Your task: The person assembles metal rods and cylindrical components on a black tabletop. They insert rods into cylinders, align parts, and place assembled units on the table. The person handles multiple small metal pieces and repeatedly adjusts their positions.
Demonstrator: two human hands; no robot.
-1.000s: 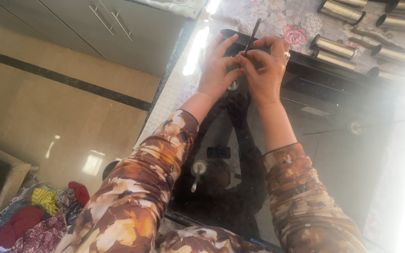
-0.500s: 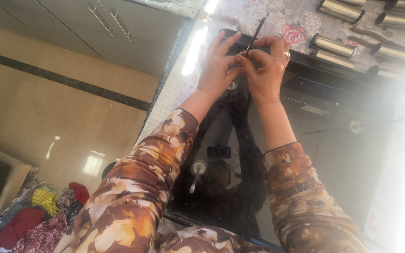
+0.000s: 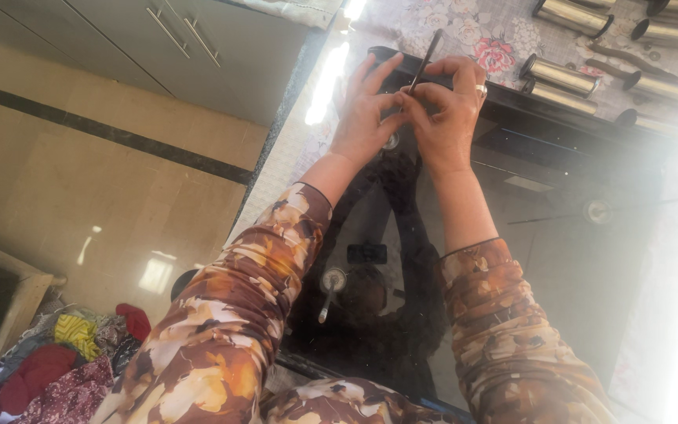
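Note:
My left hand (image 3: 364, 118) and my right hand (image 3: 447, 118) meet above the far part of a black glass panel (image 3: 559, 259) lying on the counter. Both pinch a thin dark metal rod (image 3: 424, 60) that points up and away from the fingertips. The right hand wears a ring. My forearms in brown patterned sleeves reach in from the bottom. Beneath the hands, small round metal fittings (image 3: 333, 280) sit on the glass, which reflects my arms.
Several shiny metal cylinders (image 3: 557, 76) lie on a floral cloth (image 3: 472, 31) beyond the glass. Grey cabinet doors with bar handles (image 3: 182, 35) and a tiled floor are at left. A heap of coloured clothes (image 3: 49, 361) lies bottom left. Strong glare whitens the right edge.

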